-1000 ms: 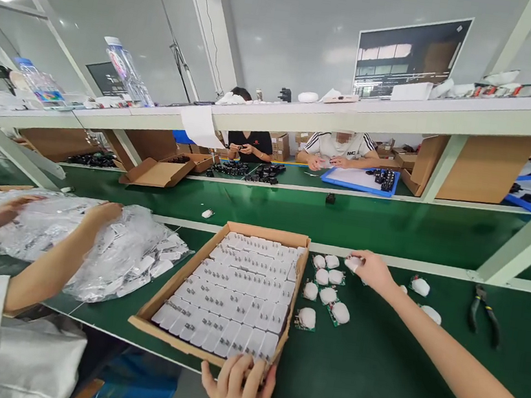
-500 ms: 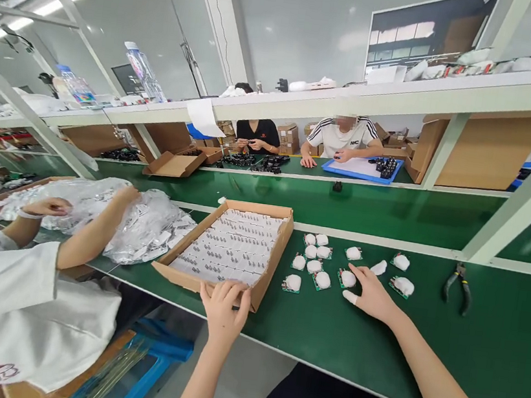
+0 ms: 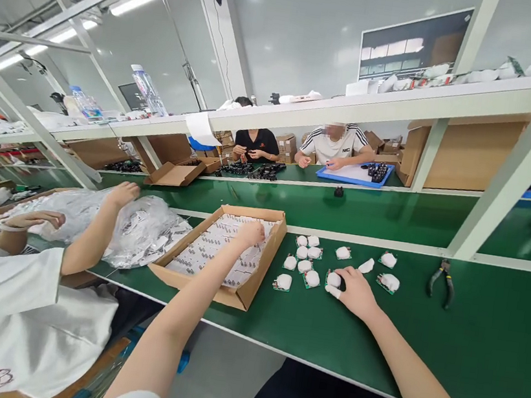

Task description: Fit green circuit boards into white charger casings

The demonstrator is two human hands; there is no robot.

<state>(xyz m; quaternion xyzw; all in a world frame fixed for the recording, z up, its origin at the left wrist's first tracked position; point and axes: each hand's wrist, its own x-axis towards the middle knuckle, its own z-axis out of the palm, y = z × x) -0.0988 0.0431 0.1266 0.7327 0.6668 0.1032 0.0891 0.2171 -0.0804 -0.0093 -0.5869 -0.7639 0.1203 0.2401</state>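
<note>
My left hand (image 3: 252,232) is over the far right part of a shallow cardboard box (image 3: 264,271), its fingers closed; whatever they hold is hidden. Rows of white pieces with small metal pins (image 3: 213,244) fill that box. My right hand (image 3: 355,292) rests low over the bench, its thumb and fingers round a small green circuit board topped with a white lump (image 3: 334,279). The thumb has a white cover on its tip. Several similar boards (image 3: 312,279) lie to the left, and two more (image 3: 388,282) to the right. A loose white piece (image 3: 366,265) lies just beyond my right hand.
Pliers (image 3: 442,282) with dark handles lie on the green bench (image 3: 373,350) at right. Plastic bags of white parts (image 3: 144,229) are at left, beside a co-worker's arms (image 3: 95,229). A shelf (image 3: 306,114) crosses above; two people sit beyond it.
My left hand has moved from the box's near edge to its far right part, and its fingers have closed. My right hand stays at the same board, its fingers now closer round it.
</note>
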